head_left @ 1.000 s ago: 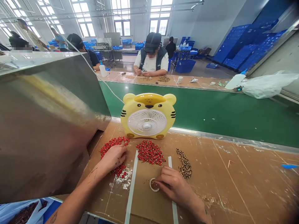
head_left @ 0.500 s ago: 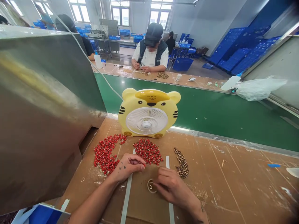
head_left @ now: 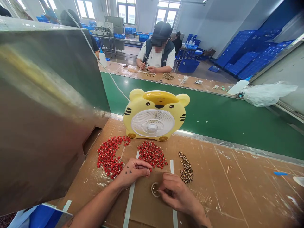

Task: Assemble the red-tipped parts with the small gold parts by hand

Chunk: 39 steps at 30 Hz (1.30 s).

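Between thumb and forefinger, my left hand (head_left: pixel 136 171) pinches a small red piece (head_left: pixel 150 170), like those piled nearby. Just beyond it lies the middle pile of red pieces (head_left: pixel 152 154), and a second red pile (head_left: pixel 109 156) spreads to its left. My right hand (head_left: pixel 174 190) is closed in a pinch at the edge of a small round dish (head_left: pixel 155 190). A thin, light sliver shows at its fingertips, too small to name. Right of that hand, small dark and gold pieces (head_left: pixel 186 167) form a curved pile. The cardboard (head_left: pixel 144 209) under my hands has tape strips along both sides.
A yellow tiger-faced fan (head_left: pixel 156 115) stands behind the piles, its cord running left past a large metal housing (head_left: pixel 47 110). Beyond a green partition (head_left: pixel 213 120), a co-worker (head_left: pixel 158 50) handles small pieces. A plastic bag (head_left: pixel 268 93) and a white bottle (head_left: pixel 238 87) lie at the right.
The view has shifted slightly, so most things sit a little further right. Both hands keep their pinches; the right fingertips remain at the dish's edge.
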{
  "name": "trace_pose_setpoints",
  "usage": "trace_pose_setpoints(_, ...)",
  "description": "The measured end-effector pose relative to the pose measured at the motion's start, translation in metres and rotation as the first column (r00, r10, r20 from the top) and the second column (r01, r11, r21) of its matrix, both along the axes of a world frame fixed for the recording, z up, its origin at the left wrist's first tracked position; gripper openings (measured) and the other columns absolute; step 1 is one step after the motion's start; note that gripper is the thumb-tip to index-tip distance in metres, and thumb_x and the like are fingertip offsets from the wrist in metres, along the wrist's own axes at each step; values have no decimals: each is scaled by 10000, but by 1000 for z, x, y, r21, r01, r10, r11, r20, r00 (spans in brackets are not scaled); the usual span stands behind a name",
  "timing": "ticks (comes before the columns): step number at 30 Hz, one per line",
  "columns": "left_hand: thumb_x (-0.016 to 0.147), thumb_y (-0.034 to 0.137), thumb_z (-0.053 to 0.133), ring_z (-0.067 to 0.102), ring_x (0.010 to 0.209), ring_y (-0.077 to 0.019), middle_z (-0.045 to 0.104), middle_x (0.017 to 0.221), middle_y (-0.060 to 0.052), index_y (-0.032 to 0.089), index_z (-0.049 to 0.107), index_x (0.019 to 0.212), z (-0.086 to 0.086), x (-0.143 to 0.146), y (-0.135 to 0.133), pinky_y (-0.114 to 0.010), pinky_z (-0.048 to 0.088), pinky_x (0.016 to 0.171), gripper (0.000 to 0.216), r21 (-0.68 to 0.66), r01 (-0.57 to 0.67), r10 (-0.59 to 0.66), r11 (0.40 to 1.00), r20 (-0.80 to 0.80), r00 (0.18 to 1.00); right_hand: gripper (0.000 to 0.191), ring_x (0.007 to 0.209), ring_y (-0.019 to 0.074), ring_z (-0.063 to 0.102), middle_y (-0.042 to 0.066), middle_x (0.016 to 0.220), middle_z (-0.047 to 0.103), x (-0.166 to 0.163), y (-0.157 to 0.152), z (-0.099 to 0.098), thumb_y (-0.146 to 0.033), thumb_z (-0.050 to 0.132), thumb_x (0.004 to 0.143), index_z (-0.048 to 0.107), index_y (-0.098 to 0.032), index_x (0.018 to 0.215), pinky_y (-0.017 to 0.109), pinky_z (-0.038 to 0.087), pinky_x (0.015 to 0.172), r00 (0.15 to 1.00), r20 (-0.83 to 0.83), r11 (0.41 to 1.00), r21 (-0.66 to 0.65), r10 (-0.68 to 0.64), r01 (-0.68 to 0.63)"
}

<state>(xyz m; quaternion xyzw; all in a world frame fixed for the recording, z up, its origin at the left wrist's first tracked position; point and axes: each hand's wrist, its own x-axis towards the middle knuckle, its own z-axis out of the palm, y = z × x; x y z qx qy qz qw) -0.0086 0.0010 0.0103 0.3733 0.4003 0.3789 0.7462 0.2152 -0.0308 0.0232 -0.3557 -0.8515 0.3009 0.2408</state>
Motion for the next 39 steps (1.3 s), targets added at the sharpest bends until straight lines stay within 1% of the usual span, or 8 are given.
trace_pose_setpoints(7, 632, 299, 846, 590, 604, -120, 702, 656, -19, 136, 775, 814, -2, 0, 0, -216, 405, 600, 254, 21, 62, -60, 998, -88, 994, 222, 574, 150, 507, 5, 607, 545, 4, 0, 0, -281, 581, 907, 655, -192, 717, 273, 362, 551, 899, -314, 951, -64, -305, 301)
trace_pose_setpoints(11, 645, 299, 836, 565, 590, -108, 683, 644, -5, 141, 771, 816, -2, 0, 0, -207, 374, 576, 242, 14, 88, -87, 996, -86, 992, 226, 581, 160, 514, 9, 609, 539, -3, 1, 0, -293, 586, 909, 671, -191, 726, 286, 383, 557, 842, -360, 911, -69, -402, 406)
trace_pose_setpoints(19, 639, 292, 835, 570, 598, -113, 688, 660, -12, 141, 771, 812, 1, 0, 1, -211, 377, 579, 238, 16, 107, -105, 994, -94, 990, 203, 584, 154, 534, 20, 627, 579, -9, 3, -2, -277, 595, 902, 685, -187, 744, 276, 408, 548, 870, -323, 924, -43, -373, 381)
trace_pose_setpoints(27, 669, 289, 825, 551, 582, -98, 679, 652, -7, 137, 769, 837, -4, -1, 1, -198, 361, 565, 233, 27, 104, -102, 994, -62, 993, 307, 562, 140, 483, -7, 593, 491, -4, 4, 0, -306, 561, 926, 594, -185, 646, 267, 362, 540, 858, -303, 905, -38, -415, 424)
trace_pose_setpoints(31, 649, 287, 837, 543, 588, -93, 669, 638, 0, 136, 769, 816, 1, -1, 1, -193, 362, 577, 235, 42, 84, -81, 996, -69, 994, 339, 560, 133, 483, -8, 591, 508, 5, 1, 5, -339, 568, 929, 587, -184, 629, 258, 345, 536, 957, -107, 962, -63, -270, 264)
trace_pose_setpoints(34, 640, 295, 844, 555, 608, -98, 687, 677, -12, 129, 766, 818, 2, -1, 0, -194, 376, 593, 256, 39, 73, -70, 997, -67, 995, 313, 595, 136, 518, -1, 628, 558, 10, -2, 10, -366, 599, 920, 620, -185, 666, 250, 360, 552, 980, 47, 974, -113, -191, 195)
trace_pose_setpoints(37, 648, 301, 842, 563, 618, -100, 690, 700, -16, 126, 759, 838, -1, -2, 0, -195, 392, 603, 272, 34, 65, -63, 997, -60, 996, 283, 616, 153, 546, 15, 673, 610, 25, 4, 15, -387, 581, 927, 651, -191, 736, 257, 396, 572, 942, 70, 937, -102, -328, 334)
trace_pose_setpoints(39, 658, 300, 837, 567, 617, -102, 685, 693, -12, 127, 755, 845, -4, -2, 0, -200, 409, 615, 268, 30, 60, -59, 998, -53, 997, 277, 645, 175, 571, 36, 719, 644, 42, 13, 18, -373, 530, 947, 669, -191, 790, 275, 429, 601, 868, 69, 868, -43, -492, 495)
